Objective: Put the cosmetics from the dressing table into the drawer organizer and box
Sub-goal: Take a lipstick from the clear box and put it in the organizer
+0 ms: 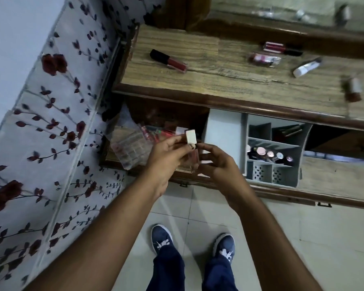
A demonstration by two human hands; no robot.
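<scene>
So right now I'm holding a small lip gloss (pixel 192 153) with both hands over the open drawer (pixel 177 177), and it's looking like I'm sorting out the cap. My left hand (pixel 166 156) is pinching the white square cap end between thumb and fingers, and my right hand (pixel 219 164) is curling in from the other side, fingertips touching it near the neck. The tube is standing roughly upright, long axis running toward and away from me in this view, pinkish body hanging down between my palms.

What I'm eyeing for the next move: the grey organizer (pixel 296 164) is sitting in the drawer just off to the right of my right hand, so that hand is the nearer one. Its middle row is already packed with upright tubes, cap ends showing. The clear plastic box (pixel 132 148) is lying on the left side of the drawer, just beside my left hand.

Plenty is waiting on the tabletop (pixel 219 80): a red gloss with a black cap (pixel 168 59) near the left edge, a couple more red ones (pixel 282 48) toward the back, a white tube (pixel 307 67) and a small bottle (pixel 354 89) toward the right.
</scene>
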